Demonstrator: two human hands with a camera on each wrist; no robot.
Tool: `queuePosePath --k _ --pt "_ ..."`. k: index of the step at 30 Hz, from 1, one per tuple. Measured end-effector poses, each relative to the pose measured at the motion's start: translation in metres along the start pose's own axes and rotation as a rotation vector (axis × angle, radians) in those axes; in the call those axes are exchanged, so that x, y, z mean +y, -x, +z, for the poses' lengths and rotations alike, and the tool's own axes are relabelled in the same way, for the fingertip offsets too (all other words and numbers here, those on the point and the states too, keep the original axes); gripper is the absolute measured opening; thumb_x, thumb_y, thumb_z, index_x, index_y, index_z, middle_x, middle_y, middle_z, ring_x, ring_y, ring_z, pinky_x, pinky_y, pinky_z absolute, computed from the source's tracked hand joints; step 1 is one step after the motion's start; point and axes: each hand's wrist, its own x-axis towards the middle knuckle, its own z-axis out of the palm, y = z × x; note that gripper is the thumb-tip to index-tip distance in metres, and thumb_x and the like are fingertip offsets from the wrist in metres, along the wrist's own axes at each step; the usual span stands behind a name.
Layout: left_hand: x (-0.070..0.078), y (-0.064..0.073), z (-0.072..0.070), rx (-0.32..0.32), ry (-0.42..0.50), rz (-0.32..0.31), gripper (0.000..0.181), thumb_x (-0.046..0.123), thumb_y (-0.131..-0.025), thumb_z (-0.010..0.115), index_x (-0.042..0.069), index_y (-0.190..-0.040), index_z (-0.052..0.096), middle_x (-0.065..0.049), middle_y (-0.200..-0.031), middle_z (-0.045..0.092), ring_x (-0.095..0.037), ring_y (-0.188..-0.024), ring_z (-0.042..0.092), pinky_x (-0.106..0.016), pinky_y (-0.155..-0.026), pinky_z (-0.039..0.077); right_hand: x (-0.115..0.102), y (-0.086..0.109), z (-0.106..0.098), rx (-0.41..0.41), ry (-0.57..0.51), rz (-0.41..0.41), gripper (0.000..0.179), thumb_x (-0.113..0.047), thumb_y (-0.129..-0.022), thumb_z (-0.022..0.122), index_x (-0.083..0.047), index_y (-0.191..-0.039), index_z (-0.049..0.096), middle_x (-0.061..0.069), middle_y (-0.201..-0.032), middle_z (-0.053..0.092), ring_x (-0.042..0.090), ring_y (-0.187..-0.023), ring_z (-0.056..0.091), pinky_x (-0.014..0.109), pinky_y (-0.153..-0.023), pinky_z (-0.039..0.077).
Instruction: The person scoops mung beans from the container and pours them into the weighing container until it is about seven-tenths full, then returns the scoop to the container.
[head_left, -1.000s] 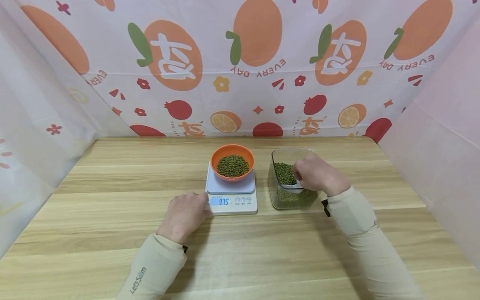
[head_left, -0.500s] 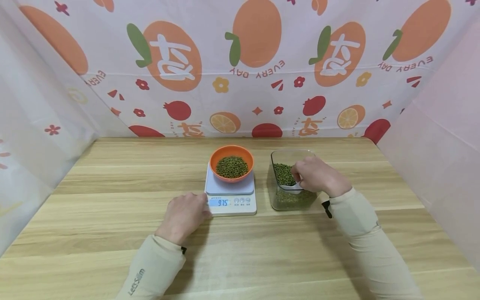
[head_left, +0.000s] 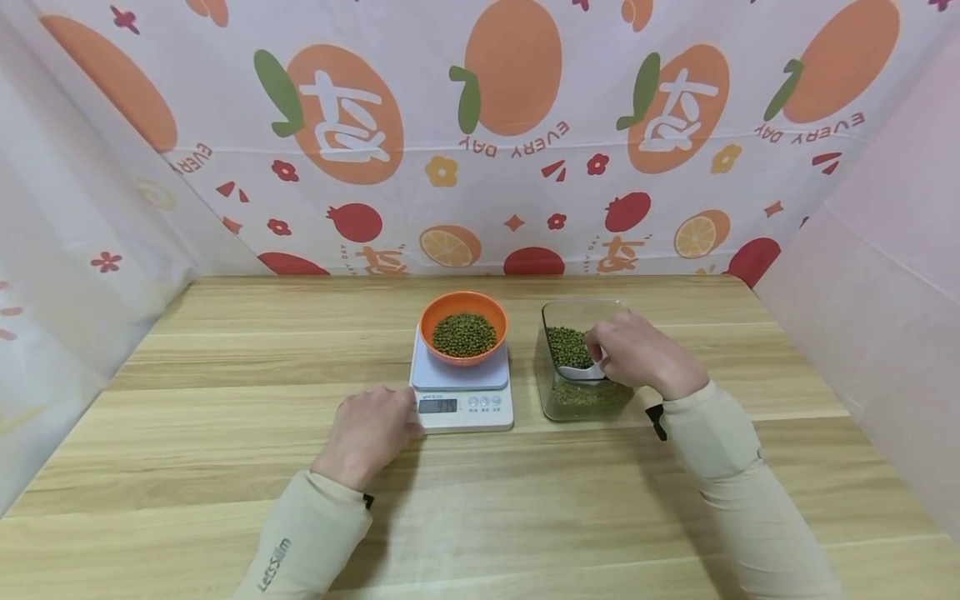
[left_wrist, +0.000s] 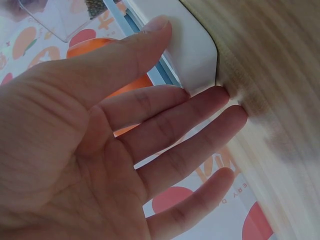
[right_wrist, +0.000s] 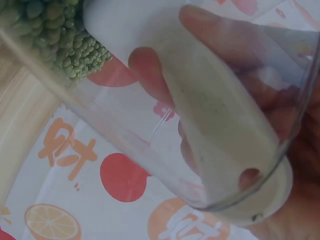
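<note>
An orange bowl (head_left: 465,302) with green mung beans (head_left: 465,335) stands on a white kitchen scale (head_left: 461,380); the display seems to read 97.5. Beside the scale's left edge, my left hand (head_left: 372,433) has its fingers extended. In the left wrist view, the thumb and index fingertips touch the scale's corner (left_wrist: 192,47). My right hand (head_left: 637,354) reaches over a clear container (head_left: 573,313) partly filled with mung beans. It grips the handle of a white scoop (head_left: 581,373). The right wrist view shows the handle (right_wrist: 220,120) through the container wall, fingers wrapped round it.
Both things stand toward the back of a wooden table (head_left: 480,508), the container right of the scale with a narrow gap between. A fruit-print curtain (head_left: 442,100) hangs behind the table, and pale sheets enclose both sides.
The scale's display backlight has gone from blue to dark. In the container the scoop has tilted and shifted slightly with my right hand. My left hand stays at the scale.
</note>
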Motion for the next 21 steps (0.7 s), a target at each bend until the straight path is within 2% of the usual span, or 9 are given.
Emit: queuePosePath --k 9,21 --pt "0.0001 -0.0001 0.0006 0.013 -0.016 0.005 0.024 0.021 -0.081 0.086 0.003 -0.089 0.071 -0.005 -0.066 0.056 -0.019 -0.058 0.051 -0.041 -0.052 0.05 0.0008 0.0038 0.0006 0.032 0.0 0.007 0.026 0.017 -0.074 0.061 -0.009 -0.07 0.063 -0.002 -0.066 0.056 0.018 -0.065 0.052 0.035 -0.064 0.047" --pt "0.0005 -0.0002 0.0003 -0.004 -0.018 -0.008 0.026 0.021 -0.081 0.086 0.002 -0.089 0.071 -0.006 -0.067 0.058 -0.019 -0.059 0.051 -0.04 -0.053 0.05 0.0017 0.0069 0.0031 0.083 -0.021 0.014 0.025 0.017 -0.072 0.062 -0.008 -0.071 0.064 -0.002 -0.066 0.056 0.019 -0.066 0.051 0.036 -0.063 0.046"
